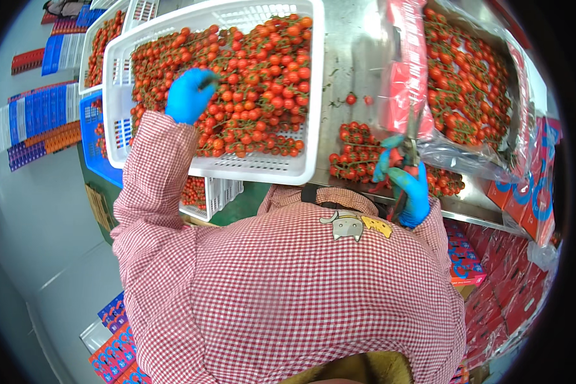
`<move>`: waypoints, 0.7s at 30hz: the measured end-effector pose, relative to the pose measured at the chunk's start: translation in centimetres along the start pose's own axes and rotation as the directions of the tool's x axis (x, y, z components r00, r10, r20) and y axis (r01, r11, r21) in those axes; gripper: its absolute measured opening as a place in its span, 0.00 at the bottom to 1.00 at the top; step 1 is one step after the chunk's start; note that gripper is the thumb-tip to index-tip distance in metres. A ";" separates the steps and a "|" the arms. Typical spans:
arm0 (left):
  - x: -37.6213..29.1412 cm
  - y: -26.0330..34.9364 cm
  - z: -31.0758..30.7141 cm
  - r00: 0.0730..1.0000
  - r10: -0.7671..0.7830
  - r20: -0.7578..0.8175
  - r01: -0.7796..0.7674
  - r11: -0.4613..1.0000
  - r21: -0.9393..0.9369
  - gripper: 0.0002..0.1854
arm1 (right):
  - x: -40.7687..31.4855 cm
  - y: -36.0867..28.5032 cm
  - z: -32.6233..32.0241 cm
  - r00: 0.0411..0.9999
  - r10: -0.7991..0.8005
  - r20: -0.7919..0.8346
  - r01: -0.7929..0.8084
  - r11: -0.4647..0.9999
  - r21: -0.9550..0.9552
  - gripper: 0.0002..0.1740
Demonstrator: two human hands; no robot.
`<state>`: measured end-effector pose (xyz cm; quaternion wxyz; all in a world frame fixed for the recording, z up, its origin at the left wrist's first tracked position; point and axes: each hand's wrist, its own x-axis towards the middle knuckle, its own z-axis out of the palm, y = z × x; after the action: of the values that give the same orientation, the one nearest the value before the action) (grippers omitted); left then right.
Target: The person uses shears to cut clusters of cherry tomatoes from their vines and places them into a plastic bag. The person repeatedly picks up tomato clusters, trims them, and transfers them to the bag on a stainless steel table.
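My left hand (188,96), in a blue glove, is over the cherry tomatoes on the vine (249,96) heaped in a white plastic crate (314,105). Its fingers are curled near green stems; whether they grip one is unclear. My right hand (415,192), also gloved with green-stained fingers, grips a pair of hand snips (413,139) with red on the handles, blades pointing away from me. Beneath and beside that hand, tomato bunches (357,153) rest on the metal table (345,57). One loose tomato (351,99) lies farther back, beside a crushed one.
A plastic-lined box (465,86) of vine tomatoes stands at the right, its red flap near the snips. A blue crate (90,134) and another white crate (211,197) sit left of and below the large one. Printed cartons (528,201) stand at the table's right end.
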<state>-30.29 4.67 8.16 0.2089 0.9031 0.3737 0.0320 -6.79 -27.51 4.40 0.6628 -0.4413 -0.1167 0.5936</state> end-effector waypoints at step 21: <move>0.5 -1.7 6.1 0.720 0.370 0.588 0.692 -0.445 -0.568 0.18 | 2.4 3.0 7.9 0.986 0.127 -0.111 -0.133 0.990 -0.047 0.22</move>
<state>-29.76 3.90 1.86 0.9610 0.1427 0.2369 -0.0074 -13.60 -22.15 5.92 0.6159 -0.4971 -0.0678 0.6074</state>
